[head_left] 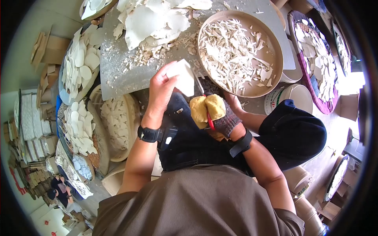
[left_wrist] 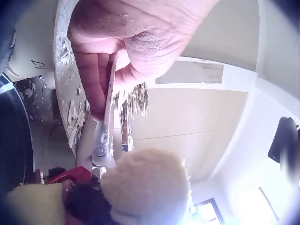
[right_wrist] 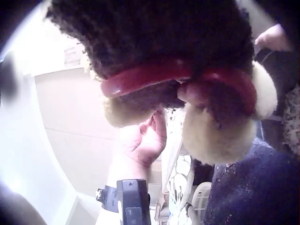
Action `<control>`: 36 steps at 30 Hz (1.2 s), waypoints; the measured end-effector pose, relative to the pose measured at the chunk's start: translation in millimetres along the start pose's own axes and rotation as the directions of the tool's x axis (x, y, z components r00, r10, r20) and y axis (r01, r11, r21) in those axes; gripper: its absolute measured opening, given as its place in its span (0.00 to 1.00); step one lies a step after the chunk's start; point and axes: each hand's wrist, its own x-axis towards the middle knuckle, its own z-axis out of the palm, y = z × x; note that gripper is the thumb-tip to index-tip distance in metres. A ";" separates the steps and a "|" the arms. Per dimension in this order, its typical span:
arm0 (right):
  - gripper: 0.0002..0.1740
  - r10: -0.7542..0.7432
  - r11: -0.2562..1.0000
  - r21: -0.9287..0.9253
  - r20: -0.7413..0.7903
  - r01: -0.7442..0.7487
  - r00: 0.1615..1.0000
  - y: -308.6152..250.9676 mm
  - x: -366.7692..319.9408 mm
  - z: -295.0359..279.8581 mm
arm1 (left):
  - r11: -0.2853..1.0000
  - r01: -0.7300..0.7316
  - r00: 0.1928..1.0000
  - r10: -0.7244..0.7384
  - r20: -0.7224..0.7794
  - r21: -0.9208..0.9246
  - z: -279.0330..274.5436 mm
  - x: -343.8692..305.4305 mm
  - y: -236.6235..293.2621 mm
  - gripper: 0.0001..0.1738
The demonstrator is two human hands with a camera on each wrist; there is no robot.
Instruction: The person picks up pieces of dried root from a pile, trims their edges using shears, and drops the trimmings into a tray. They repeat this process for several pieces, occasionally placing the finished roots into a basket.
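In the head view my bare left hand (head_left: pixel 159 89) pinches a flat, thin white piece (head_left: pixel 186 82) between thumb and fingers. My right hand (head_left: pixel 229 121) wears a dark knitted glove and grips red-handled scissors (head_left: pixel 211 121). Fuzzy yellow padding (head_left: pixel 206 108) wraps parts of that hand around the handles. Seen edge-on in the left wrist view, the white piece (left_wrist: pixel 110 96) runs down to the scissor blades near their pivot (left_wrist: pixel 100 151). From the right wrist, the red handles (right_wrist: pixel 145 76) show around the gloved fingers, with the left hand (right_wrist: pixel 140 140) beyond.
A round tray (head_left: pixel 278 59) of cut white slivers stands on the metal tabletop (head_left: pixel 112 74), beside a heap of larger white sheets (head_left: pixel 153 23). Baskets (head_left: pixel 132 135) of white pieces stand at left, and another loaded tray (head_left: pixel 301 63) at right. A white bucket (head_left: pixel 297 94) sits near the right knee.
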 end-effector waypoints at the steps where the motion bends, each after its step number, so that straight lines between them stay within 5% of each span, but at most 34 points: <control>1: 0.16 -0.058 0.996 -0.070 0.016 0.059 0.998 3.5 -2.2 3.5 | 1.000 0.029 1.000 -0.029 -0.001 0.001 -5.1 -5.4 1.3 0.24; 2: 0.15 -0.004 0.983 -0.181 0.200 0.041 0.980 11.9 -4.9 5.0 | 0.999 0.041 0.999 -0.041 -0.028 0.015 -11.9 -13.4 2.0 0.24; 4: 0.12 0.023 0.957 -0.281 0.315 0.070 0.949 13.1 -10.3 13.5 | 0.997 0.066 0.995 -0.062 -0.080 0.047 -33.0 -34.7 2.3 0.24; 5: 0.11 0.130 0.990 0.020 0.209 -0.138 0.969 1.4 -10.4 15.8 | 0.999 0.027 0.981 -0.023 -0.193 0.023 -56.3 -47.8 -1.4 0.24; 6: 0.10 0.129 0.991 -0.024 0.319 -0.128 0.939 3.3 -8.4 14.4 | 1.000 -0.012 0.954 0.013 -0.301 0.003 -81.6 -62.1 -1.7 0.24; 8: 0.12 0.143 0.978 0.104 0.295 -0.180 0.945 7.5 -12.8 9.8 | 0.964 -0.244 0.821 0.149 -0.550 -0.102 -147.3 -94.1 7.3 0.24; 10: 0.14 0.153 0.911 0.341 0.249 -0.234 0.956 2.5 -14.4 10.6 | 0.710 -0.619 0.507 0.035 -0.861 -0.335 -192.0 -107.0 25.9 0.25; 13: 0.14 0.116 0.850 0.466 0.289 -0.245 0.950 -9.4 -8.4 12.9 | 0.847 -0.516 0.683 0.316 -0.659 -0.128 -147.4 -82.5 43.5 0.26; 16: 0.15 0.062 0.875 0.429 0.355 -0.222 0.933 -26.8 -4.0 3.0 | 0.940 -0.213 0.903 0.293 -0.314 0.265 -57.2 -18.1 70.0 0.20; 18: 0.17 0.050 0.899 0.395 0.340 -0.191 0.939 -40.3 -0.1 -5.4 | 0.902 -0.194 0.978 0.206 0.010 0.387 -5.2 25.2 66.6 0.13; 20: 0.18 0.035 0.889 0.423 0.317 -0.174 0.948 -39.9 -3.1 -8.3 | 0.565 -0.495 0.869 0.331 0.367 0.661 29.2 66.2 49.0 0.15; 23: 0.18 0.063 0.893 0.410 0.300 -0.188 0.952 -39.0 -4.4 -10.8 | 0.106 -0.635 0.753 0.305 0.583 0.765 67.3 88.9 30.0 0.15; 26: 0.19 0.071 0.885 0.426 0.274 -0.187 0.959 -32.2 -8.4 -7.9 | -0.181 -0.627 0.769 0.013 0.639 0.758 76.2 102.1 25.3 0.15; 31: 0.20 0.079 0.859 0.470 0.270 -0.203 0.959 -24.6 -9.7 -2.2 | 0.104 -0.603 0.798 0.107 0.594 0.791 61.9 95.1 28.3 0.09; 33: 0.12 0.115 0.880 0.416 0.284 -0.231 0.952 -22.3 -9.9 -2.8 | 0.262 -0.559 0.827 0.112 0.550 0.787 52.7 92.2 23.7 0.08; 36: 0.13 0.148 0.872 0.432 0.218 -0.231 0.965 -21.4 -7.8 -6.0 | 0.489 -0.448 0.894 0.252 0.370 0.749 38.7 76.5 23.7 0.07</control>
